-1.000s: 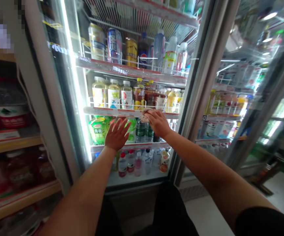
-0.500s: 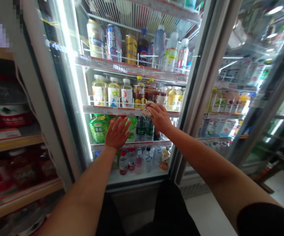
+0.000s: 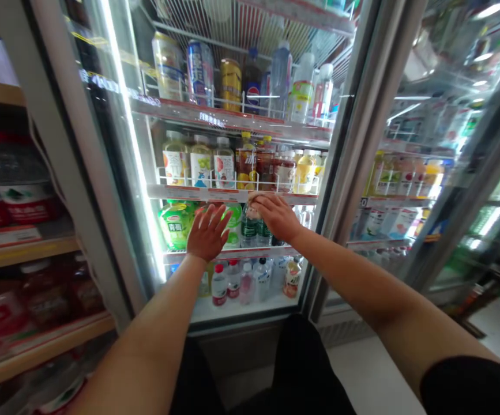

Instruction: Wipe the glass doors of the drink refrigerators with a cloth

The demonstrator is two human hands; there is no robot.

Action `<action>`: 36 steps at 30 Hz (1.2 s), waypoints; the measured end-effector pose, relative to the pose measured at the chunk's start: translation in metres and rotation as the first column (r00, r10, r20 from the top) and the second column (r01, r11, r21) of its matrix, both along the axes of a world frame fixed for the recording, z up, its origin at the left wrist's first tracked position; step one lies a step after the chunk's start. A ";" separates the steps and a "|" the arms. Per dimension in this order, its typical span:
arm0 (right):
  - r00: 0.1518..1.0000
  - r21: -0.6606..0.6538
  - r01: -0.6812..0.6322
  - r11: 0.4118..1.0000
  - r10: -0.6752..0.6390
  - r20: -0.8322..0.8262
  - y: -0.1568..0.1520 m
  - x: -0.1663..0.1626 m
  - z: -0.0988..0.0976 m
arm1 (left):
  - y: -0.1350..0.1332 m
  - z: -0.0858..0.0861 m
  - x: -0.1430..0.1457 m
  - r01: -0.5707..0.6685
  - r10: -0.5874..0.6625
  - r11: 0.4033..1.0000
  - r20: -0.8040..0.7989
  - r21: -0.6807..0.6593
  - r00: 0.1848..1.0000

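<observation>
My right hand (image 3: 278, 217) presses a pale, crumpled cloth (image 3: 253, 197) to the glass door of a lit drinks cooler, just below the price strip of a middle shelf. The fingers lie over the cloth and hide most of it. To the left, my left hand (image 3: 209, 235) is open with its fingers spread, on or very near the glass; whether it touches cannot be seen. Behind it stand a green drink pack (image 3: 175, 225) and other green containers. Dark green-labelled water bottles (image 3: 248, 227) show behind the glass beside my right hand.
The cooler's metal door frame (image 3: 364, 115) runs up at the right, with another glass-fronted cooler beyond it. On the left, a wooden-edged shelf (image 3: 29, 253) holds bottles with red labels. Small red-capped bottles (image 3: 219, 285) stand on the cooler's bottom level.
My right hand has moved down and slightly left with the cloth, from the shelf's price strip to just below it. My left hand stays almost in place, fingers spread.
</observation>
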State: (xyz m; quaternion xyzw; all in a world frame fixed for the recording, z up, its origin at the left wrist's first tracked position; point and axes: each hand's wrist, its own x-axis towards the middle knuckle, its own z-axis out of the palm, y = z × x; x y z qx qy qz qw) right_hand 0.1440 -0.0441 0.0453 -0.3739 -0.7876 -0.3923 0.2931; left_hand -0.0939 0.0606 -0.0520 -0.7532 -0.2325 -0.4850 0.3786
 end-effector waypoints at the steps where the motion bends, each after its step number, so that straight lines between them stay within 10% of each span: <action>1: 1.000 -0.011 -0.004 1.000 0.004 0.019 0.000 0.001 -0.001 | 0.000 0.000 0.000 0.006 -0.006 1.000 0.002 -0.014 1.000; 36: 0.986 0.065 0.041 0.997 -0.031 -0.162 -0.016 0.039 -0.016 | 0.000 0.000 0.002 0.011 -0.010 0.999 0.009 -0.036 1.000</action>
